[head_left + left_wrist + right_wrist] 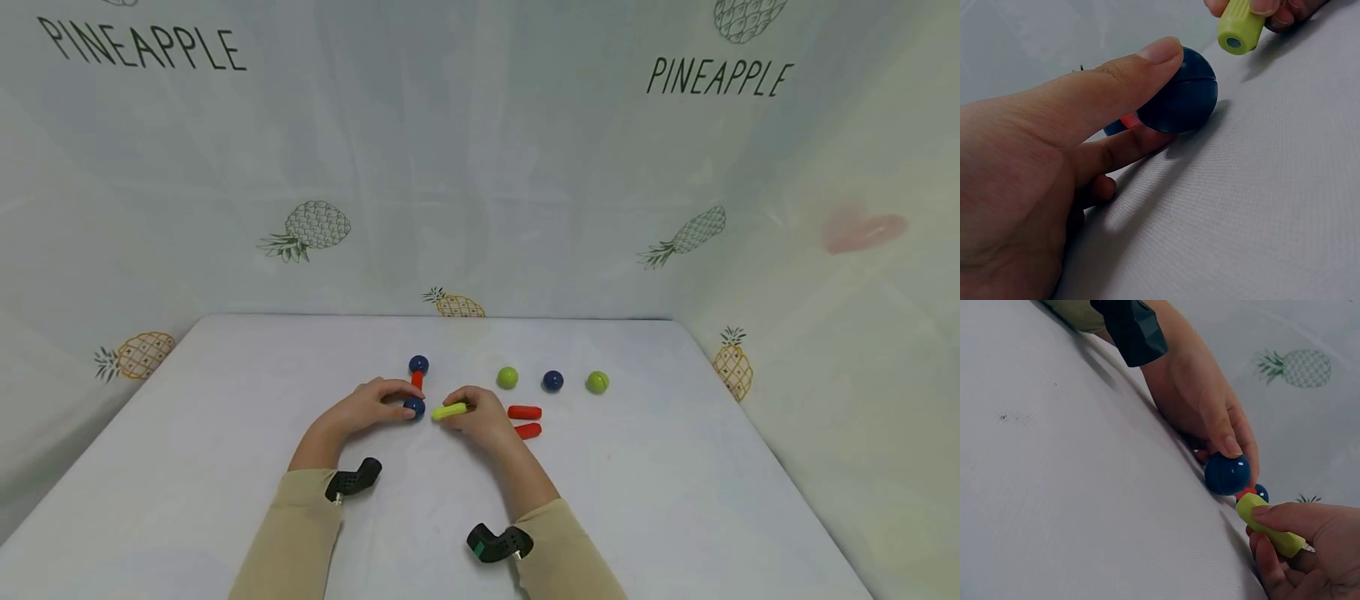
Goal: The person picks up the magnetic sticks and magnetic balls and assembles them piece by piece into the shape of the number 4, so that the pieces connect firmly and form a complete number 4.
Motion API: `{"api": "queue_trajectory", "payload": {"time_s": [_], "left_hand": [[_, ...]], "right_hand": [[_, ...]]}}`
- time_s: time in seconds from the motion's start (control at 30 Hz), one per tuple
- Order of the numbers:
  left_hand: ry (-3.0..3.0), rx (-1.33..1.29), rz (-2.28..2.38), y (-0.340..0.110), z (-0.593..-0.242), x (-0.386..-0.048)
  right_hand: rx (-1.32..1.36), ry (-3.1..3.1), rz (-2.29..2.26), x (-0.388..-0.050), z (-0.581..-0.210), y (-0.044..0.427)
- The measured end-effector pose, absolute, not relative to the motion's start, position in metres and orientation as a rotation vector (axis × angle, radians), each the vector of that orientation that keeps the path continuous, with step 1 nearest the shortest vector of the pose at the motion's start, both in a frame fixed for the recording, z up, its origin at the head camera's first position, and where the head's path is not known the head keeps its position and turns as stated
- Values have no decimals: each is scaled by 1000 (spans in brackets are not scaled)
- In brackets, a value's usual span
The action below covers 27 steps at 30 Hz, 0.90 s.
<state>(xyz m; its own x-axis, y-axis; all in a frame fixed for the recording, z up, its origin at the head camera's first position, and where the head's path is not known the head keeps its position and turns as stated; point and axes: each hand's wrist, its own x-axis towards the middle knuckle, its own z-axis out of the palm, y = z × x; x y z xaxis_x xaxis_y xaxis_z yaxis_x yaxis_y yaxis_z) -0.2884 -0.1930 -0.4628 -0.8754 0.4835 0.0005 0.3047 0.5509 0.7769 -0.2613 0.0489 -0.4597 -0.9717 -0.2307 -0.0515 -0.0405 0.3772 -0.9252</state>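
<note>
My left hand [367, 406] pinches a dark blue ball [1188, 94] between thumb and fingers, low over the white table. A red rod [417, 381] joins this ball to a second blue ball [418, 364] farther back. Just to the right, my right hand [482, 415] holds a yellow-green rod [1269, 526] between thumb and fingers. The rod's near end, with a small grey disc in it, points toward the held ball, and a gap separates them in the left wrist view. The left fingers partly cover the red rod.
Two red rods [524, 412] lie beside my right hand, the nearer one partly hidden by it. Behind them, a green ball [507, 377], a blue ball [552, 381] and another green ball [597, 382] form a row. A pineapple-print curtain [480, 167] hangs behind the table [637, 483].
</note>
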Motion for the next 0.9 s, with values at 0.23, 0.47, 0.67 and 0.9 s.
{"api": "queue_trajectory", "payload": {"time_s": [0.23,0.47,0.67,0.9], "left_hand": [[2580,669,1211,-192,-463,-288],[2596,617,1168,-192,-463,-287],[2588,611,1171,-193,-464,-288],[2582,614,1179,-194,-464,-289]], "right_hand": [[-238,2463,-1619,-263,-464,48],[-217,2450,-1626,-264,-464,47],[-230,2455,-1630,-264,-465,47],[-235,2434,-1646,-265,-468,47]]}}
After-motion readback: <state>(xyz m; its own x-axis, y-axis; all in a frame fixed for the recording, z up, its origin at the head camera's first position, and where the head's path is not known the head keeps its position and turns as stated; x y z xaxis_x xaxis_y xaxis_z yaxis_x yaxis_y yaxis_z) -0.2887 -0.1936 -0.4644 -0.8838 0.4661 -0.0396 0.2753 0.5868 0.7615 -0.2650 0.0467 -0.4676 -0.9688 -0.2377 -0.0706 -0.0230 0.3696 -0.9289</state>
